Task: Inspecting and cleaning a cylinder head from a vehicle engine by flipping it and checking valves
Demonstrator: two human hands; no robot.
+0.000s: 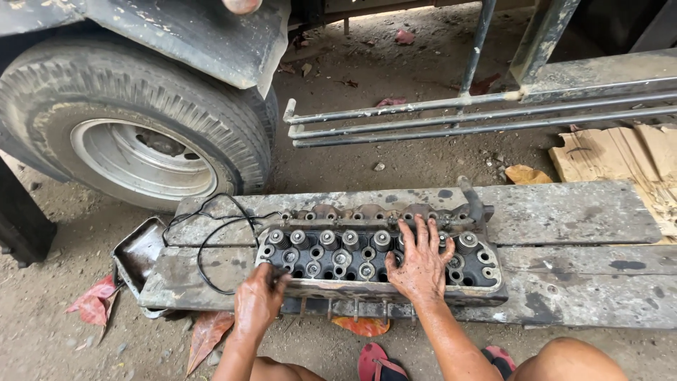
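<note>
- Beyond your left hand, up and to its left, a truck wheel [141,141] fills the corner: ribbed black rubber, dusty silver rim, a battered steel mudguard [197,35] overhanging it.
- Under both your hands lie grey, oil-stained wooden planks [578,212], rough and weathered, laid flat on packed dirt.
- Past your right hand's fingertips, rusty steel bars [479,116] run sideways in parallel.
- Between your hands sits the cylinder head [367,257], a long block of greasy cast metal on the planks, studded with round valve springs and dark bolt holes.
- Your right hand [421,262] lies flat on the head's top, fingers spread wide across the springs.
- Your left hand [259,300] grips the head's near left corner, fingers curled over the edge.
- Just left of that hand, a thin black wire [211,243] loops over the planks, beside a dented metal tray [137,254].
- Near your wrists: red dry leaves [95,300] and pink rubber sandals [374,361].
</note>
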